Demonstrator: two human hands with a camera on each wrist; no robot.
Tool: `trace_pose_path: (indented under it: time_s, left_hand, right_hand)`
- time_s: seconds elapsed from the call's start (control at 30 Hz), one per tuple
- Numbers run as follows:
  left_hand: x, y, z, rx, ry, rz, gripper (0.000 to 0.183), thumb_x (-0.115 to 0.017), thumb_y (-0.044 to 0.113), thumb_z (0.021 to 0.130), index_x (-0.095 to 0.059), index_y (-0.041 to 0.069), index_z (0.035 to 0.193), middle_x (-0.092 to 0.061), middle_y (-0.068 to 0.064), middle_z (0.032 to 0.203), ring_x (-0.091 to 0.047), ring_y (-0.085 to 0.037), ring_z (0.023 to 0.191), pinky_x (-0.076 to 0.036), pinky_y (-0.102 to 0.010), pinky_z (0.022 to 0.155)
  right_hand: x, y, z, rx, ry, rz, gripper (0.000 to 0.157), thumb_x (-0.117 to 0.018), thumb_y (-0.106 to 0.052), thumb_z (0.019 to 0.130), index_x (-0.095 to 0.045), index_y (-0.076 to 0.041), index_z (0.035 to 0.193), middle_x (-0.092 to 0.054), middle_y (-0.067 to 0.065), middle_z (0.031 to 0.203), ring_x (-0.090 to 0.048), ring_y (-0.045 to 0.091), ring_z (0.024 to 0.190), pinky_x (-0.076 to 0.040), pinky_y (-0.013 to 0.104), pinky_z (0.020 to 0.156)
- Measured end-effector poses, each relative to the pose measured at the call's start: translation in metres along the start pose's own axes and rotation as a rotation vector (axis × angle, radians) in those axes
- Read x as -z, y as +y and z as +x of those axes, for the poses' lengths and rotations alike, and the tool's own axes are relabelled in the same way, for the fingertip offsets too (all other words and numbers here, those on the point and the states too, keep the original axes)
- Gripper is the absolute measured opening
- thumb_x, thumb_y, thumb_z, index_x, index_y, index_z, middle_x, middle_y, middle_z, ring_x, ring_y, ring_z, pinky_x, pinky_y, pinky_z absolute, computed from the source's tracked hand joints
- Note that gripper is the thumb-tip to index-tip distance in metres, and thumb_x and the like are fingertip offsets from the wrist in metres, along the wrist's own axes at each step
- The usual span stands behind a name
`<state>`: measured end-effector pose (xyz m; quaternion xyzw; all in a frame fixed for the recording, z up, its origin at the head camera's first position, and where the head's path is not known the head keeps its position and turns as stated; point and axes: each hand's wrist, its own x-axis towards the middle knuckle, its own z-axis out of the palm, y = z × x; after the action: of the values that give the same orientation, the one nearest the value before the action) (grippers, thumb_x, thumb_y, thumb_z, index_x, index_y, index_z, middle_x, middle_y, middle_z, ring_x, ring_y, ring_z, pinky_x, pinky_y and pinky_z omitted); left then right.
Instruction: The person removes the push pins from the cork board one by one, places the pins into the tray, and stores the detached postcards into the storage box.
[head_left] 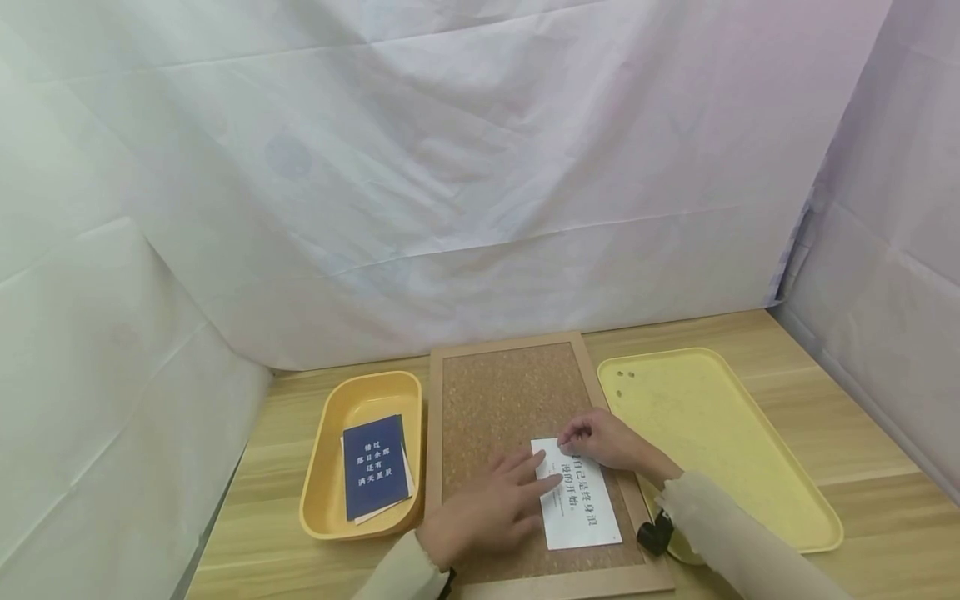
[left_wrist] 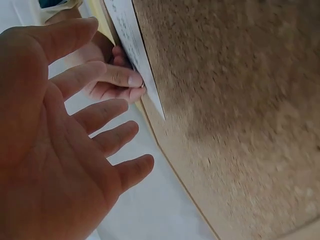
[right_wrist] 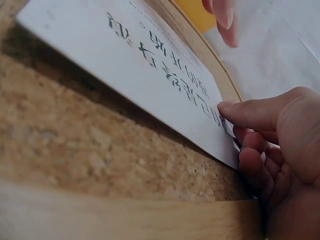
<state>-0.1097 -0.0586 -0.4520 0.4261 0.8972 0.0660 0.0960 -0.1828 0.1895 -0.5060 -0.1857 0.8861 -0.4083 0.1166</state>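
A white card [head_left: 577, 508] with dark printed characters lies on the framed corkboard [head_left: 510, 383], part of it raised off the cork in the right wrist view. At its top edge my right hand [head_left: 607, 437] pinches a tiny shiny piece, likely a pin, between thumb and fingertips; the fingers [right_wrist: 250, 155] hide most of it. The right thumb tip lies at the card's edge. My left hand [head_left: 491, 504] hovers by the card's left side, slightly blurred. Its fingers are spread and loosely bent, with nothing in the palm in the left wrist view.
Left of the board stands a yellow bin [head_left: 318, 500] with a dark blue card [head_left: 375, 467] atop other cards. A flat yellow tray [head_left: 705, 433] sits to the right, with small metallic pieces [head_left: 621, 374] in its far left corner. White cloth [head_left: 465, 167] hangs behind.
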Motion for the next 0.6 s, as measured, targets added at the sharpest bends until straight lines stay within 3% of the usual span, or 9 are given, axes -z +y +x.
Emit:
trace_pose_path:
  time_s: [0.27,0.6]
  left_hand:
    - [-0.009,0.008,0.013,0.006,-0.054,0.098,0.057,-0.049,0.051,0.100,-0.033,0.038,0.154,-0.026,-0.002,0.163,-0.024,-0.028,0.150,-0.024,-0.048,0.121]
    - [-0.016,0.014,0.019,0.031,-0.147,0.114,0.060,-0.043,0.061,0.098,-0.026,0.045,0.154,-0.021,0.001,0.165,-0.020,-0.025,0.152,-0.020,-0.049,0.122]
  right_hand:
    - [0.000,0.000,0.000,-0.006,0.002,0.010,0.013,-0.068,-0.010,0.090,-0.074,-0.021,0.087,-0.068,-0.002,0.090,-0.056,0.013,0.084,-0.044,0.026,0.074]
    - [0.000,-0.001,0.001,-0.010,0.001,0.011,0.010,-0.068,-0.013,0.091,-0.074,-0.021,0.088,-0.068,-0.002,0.087,-0.057,0.013,0.084,-0.044,0.026,0.074]
